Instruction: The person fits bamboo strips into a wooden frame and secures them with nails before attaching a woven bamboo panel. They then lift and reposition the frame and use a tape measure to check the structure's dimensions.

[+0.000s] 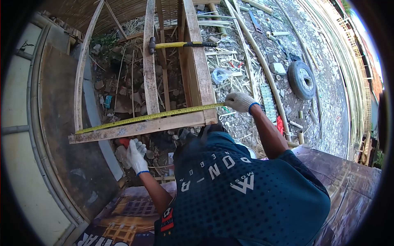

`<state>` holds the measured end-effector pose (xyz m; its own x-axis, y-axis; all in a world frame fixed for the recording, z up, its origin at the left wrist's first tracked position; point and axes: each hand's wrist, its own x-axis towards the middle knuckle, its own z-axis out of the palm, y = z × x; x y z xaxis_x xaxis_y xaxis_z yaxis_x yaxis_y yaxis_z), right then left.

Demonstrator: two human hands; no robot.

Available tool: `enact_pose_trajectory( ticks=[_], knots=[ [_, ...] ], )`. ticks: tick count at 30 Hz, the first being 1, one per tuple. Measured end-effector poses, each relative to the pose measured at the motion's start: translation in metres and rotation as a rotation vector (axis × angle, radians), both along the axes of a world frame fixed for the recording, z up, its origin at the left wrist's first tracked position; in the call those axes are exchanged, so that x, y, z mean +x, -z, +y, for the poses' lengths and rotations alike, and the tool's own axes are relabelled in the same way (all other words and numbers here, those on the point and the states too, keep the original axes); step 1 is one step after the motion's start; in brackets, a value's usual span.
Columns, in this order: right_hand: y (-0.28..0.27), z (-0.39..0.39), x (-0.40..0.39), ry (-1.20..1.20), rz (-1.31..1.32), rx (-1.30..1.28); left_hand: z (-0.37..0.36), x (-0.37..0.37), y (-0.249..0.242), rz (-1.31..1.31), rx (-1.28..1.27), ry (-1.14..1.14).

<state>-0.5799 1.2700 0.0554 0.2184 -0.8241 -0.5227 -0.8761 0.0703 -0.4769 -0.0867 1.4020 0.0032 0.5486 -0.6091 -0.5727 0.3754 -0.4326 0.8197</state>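
Observation:
A yellow measuring tape point(152, 117) lies stretched along the front beam point(139, 127) of a wooden frame. Its right end meets my right hand point(241, 101), gloved in white with a blue cuff, whose fingers are closed around that end beside the frame's corner. Below the beam, my left hand point(136, 156), in the same kind of glove, has curled fingers against a small red-orange thing point(124, 141), partly hidden, which I cannot make out. A hammer point(174, 44) with a yellow and black handle rests across two upper rails of the frame.
Wooden rails point(150, 78) run away from the front beam. To the right are a tire point(301, 80), long poles point(266, 69), stones and scattered wood strips on the ground. A brown panel point(61, 123) stands at the left, and a printed sheet point(344, 184) spreads at the lower right.

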Motion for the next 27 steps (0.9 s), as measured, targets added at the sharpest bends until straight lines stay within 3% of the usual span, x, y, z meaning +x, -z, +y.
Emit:
enact_pose_trajectory(
  ticks=[5, 9, 14, 17, 19, 22, 27],
  knots=[
    [-0.002, 0.004, -0.001, -0.11, -0.041, -0.098, -0.017, -0.012, -0.002, -0.01, -0.078, 0.037],
    [-0.02, 0.012, 0.02, -0.187, -0.13, -0.081, -0.035, -0.03, -0.036, -0.026, -0.167, 0.079],
    [-0.05, 0.043, 0.066, -0.223, -0.16, 0.016, -0.052, -0.017, -0.026, 0.209, -0.35, -0.125],
    [-0.062, 0.055, 0.09, -0.257, -0.097, 0.124, -0.039, -0.016, -0.05, 0.381, -0.438, -0.338],
    [-0.063, 0.061, 0.098, -0.283, -0.067, 0.161, -0.023, -0.007, -0.029, 0.459, -0.51, -0.442],
    [-0.077, 0.067, 0.108, -0.307, -0.054, 0.201, -0.002, -0.015, -0.059, 0.371, -0.454, -0.615],
    [-0.038, 0.069, 0.094, -0.413, 0.025, 0.215, 0.025, -0.021, -0.051, 0.13, -0.269, -0.446]
  ],
)
